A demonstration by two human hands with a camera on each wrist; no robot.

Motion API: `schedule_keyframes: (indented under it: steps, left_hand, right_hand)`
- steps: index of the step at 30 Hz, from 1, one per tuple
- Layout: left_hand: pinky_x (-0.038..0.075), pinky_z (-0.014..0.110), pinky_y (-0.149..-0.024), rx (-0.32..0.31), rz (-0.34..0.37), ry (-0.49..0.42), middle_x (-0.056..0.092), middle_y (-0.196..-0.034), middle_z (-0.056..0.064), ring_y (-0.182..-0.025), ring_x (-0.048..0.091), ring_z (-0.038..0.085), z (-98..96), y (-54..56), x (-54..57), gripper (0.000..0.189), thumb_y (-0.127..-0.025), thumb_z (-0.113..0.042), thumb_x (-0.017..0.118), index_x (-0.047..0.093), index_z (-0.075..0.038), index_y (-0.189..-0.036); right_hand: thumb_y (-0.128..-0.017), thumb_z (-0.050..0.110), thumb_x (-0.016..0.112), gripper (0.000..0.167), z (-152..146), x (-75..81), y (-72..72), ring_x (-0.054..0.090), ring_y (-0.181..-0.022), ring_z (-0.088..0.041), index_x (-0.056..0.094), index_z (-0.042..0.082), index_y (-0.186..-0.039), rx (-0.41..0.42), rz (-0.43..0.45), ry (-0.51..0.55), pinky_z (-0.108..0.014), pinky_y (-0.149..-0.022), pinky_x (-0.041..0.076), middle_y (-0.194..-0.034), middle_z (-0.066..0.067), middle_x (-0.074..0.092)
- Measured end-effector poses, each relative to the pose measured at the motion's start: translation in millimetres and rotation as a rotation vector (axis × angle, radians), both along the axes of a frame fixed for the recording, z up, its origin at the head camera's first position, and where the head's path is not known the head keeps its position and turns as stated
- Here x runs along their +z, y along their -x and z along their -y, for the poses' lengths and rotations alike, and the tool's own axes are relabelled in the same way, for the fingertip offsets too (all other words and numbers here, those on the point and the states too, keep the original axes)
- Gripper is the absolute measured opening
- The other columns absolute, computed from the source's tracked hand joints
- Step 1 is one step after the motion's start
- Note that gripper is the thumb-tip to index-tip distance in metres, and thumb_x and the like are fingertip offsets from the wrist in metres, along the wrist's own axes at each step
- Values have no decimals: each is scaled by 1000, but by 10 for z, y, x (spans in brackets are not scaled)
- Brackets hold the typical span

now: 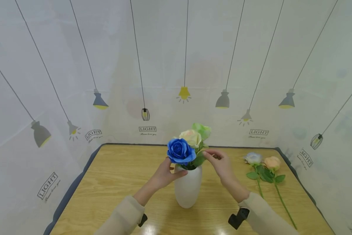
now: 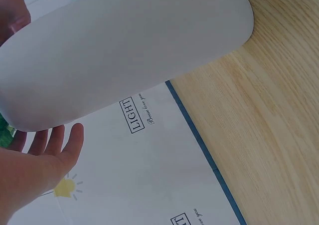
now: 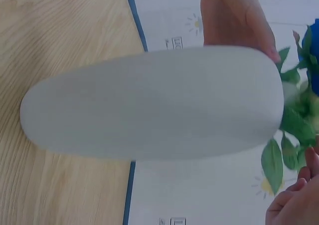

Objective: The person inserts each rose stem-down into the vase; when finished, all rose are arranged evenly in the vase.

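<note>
The vase (image 1: 188, 187) stands upright on the table (image 1: 120, 182), holding a blue rose (image 1: 181, 151), a cream rose (image 1: 190, 137) and a green flower (image 1: 203, 130). The left hand (image 1: 165, 174) grips the vase near its mouth, thumb at the front. The right hand (image 1: 221, 165) appears to pinch a leaf (image 1: 199, 159) at the mouth, fingers narrow.

Possible faults:
- Tipping. The blooms likely make the vase top-heavy above its narrow foot; a sideways pull on the leaf, with a slack left grip, could tilt it.
- Leaf damage. Excess tension at the pinch could detach the leaf or lift its stem.
- Disturbed stock. The right sleeve (image 1: 268, 215) lies near the peach flower (image 1: 272, 163) and pale blue flower (image 1: 253, 158); a wide elbow swing could push them.

View differences: The head view shows both loose flowers whole, and all three blooms. The right wrist view shows leaves hanging outside the mouth and the left thumb's tip at the rim. The left wrist view shows the left fingers against the vase's side, which the head view mostly hides.
</note>
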State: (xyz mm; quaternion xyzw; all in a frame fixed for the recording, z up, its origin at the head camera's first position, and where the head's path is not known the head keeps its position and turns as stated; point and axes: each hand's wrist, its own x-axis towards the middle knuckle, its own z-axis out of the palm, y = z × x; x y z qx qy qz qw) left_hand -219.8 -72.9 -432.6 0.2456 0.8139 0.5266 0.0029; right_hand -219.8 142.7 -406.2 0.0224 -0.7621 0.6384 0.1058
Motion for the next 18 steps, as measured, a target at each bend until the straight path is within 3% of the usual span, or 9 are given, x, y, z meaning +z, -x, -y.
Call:
schedule_keyframes:
  steps: [6,18]
  left_hand:
    - [40,46,-83,0,6,-8,43,-127,7,-113,41,24,-3,-11,22,66,-78,-30,68,35,-12,-132]
    - [39,48,-84,5,11,-3,41,-129,6,-116,38,23,-3,8,-2,67,-77,-31,69,35,-13,-131]
  right_hand:
    - [-78,37,66,42,-288,-54,-2,49,-74,-15,63,2,-101,-28,51,-30,-27,-63,39,-92,-4,59]
    - [-79,42,61,51,-801,-359,-7,47,-82,-16,59,2,-110,-63,167,-183,-30,-67,41,-104,-8,55]
